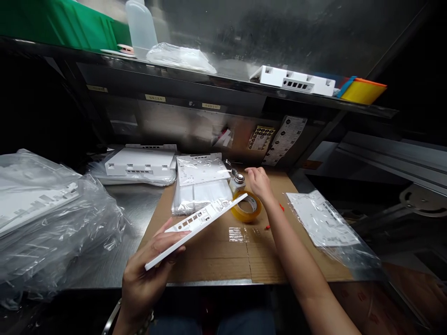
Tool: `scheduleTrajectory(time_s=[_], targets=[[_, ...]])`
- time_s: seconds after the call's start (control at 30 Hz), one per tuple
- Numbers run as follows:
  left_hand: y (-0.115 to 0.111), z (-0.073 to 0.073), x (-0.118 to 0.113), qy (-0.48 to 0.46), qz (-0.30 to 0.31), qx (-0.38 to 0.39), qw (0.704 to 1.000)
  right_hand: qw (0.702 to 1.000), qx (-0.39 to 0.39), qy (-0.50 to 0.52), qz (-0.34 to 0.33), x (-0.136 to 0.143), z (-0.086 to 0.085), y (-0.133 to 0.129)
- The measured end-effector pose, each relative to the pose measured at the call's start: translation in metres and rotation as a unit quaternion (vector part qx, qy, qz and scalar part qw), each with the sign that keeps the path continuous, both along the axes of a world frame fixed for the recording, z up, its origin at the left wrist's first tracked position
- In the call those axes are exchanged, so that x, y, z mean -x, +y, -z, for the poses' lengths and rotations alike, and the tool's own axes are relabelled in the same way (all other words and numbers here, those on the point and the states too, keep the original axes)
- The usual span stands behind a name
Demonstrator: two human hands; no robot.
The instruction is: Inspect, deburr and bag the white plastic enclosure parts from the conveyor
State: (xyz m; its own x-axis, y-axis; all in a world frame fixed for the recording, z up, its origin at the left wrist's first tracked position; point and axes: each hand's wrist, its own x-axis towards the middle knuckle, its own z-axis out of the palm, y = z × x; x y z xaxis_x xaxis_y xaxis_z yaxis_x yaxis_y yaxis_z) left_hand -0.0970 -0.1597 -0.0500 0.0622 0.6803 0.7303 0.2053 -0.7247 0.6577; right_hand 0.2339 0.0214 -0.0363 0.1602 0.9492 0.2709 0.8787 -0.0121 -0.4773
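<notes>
My left hand (150,265) grips a white plastic housing panel (199,228) by its lower end, thumb beneath and fingers on top. The panel is tilted, its far end raised, with cut-out port openings along one side. Over the back of the cardboard, my right hand (259,182) has its fingers drawn together; whatever they may hold is hidden. Just left of that hand stands a small bottle with a round metal top (239,180). A roll of yellowish tape (246,207) lies below it, partly behind the panel's far end.
Bagged panels lie on the right (323,218), centre back (200,174) and far left (38,204). Stacked housings (141,160) stand at back left. Overhead, a metal shelf (230,80) carries a plastic bottle (141,28), a green bin (59,23) and another housing (293,81). Cardboard (216,265) covers the bench.
</notes>
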Motion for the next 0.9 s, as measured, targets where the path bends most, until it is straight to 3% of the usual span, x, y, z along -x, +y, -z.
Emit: scheduleTrajectory(time_s=[0.23,0.47,0.6,0.73,0.8,0.9], targets=[[-0.001,-0.004,-0.001,-0.004,-0.024,-0.004,1.000,1.000,0.011,-0.014,-0.012,-0.004,-0.021,0.007],[-0.002,-0.005,0.000,0.004,-0.020,-0.013,1.000,0.998,0.011,-0.030,-0.046,0.008,-0.028,0.008],[-0.001,-0.006,-0.001,0.006,-0.031,-0.012,0.999,0.999,-0.026,0.009,-0.042,0.007,-0.033,0.003],[0.000,-0.007,-0.004,0.007,-0.040,-0.017,0.999,0.991,-0.092,0.085,-0.049,0.016,-0.047,-0.037],[-0.001,-0.006,-0.006,0.010,-0.038,-0.024,0.999,0.977,-0.128,0.145,-0.085,0.031,-0.053,-0.073],[-0.004,-0.005,-0.008,0.023,-0.038,-0.039,0.998,0.931,-0.180,0.259,-0.182,0.065,-0.057,-0.130]])
